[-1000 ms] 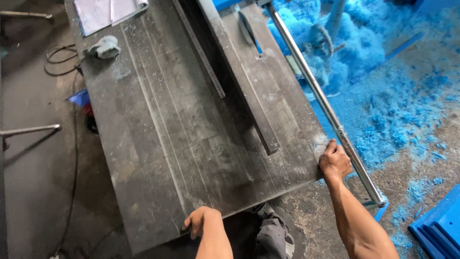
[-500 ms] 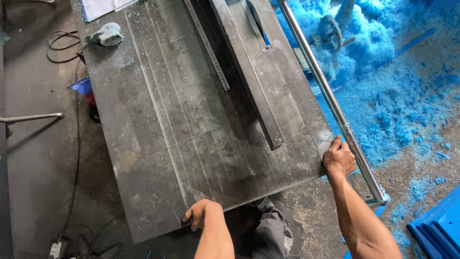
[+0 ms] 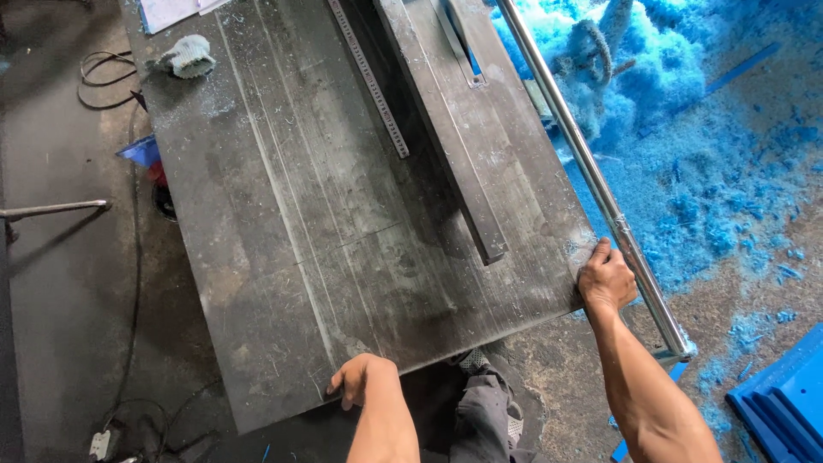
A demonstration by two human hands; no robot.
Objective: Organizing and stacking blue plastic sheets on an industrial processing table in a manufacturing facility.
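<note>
A large dark metal sheet (image 3: 343, 231) is seen lying flat on a work table, its near edge overhanging toward the viewer. The near edge is gripped by the left hand (image 3: 364, 381), whose fingers are curled over the rim of the sheet, thumb side up. The near right corner is gripped by the right hand (image 3: 607, 279), fingers wrapped closed around the corner, just beside a long shiny steel rail (image 3: 591, 176) that runs from far to near along the right side. With one hand at each end of the near edge, the wide sheet appears to be held so that it can be steadied squarely.

A long dark metal bar (image 3: 446, 141) is laid on the sheet, running far to near, and a thin steel ruler (image 3: 370, 81) lies to its left, roughly parallel. At the far left a crumpled grey glove (image 3: 187, 56) rests on the sheet. A black cable (image 3: 103, 73) is coiled on the floor to the left. Blue shavings (image 3: 694, 129) are heaped on the ground to the right, and blue stacked panels (image 3: 784, 403) are seen at the near right.
</note>
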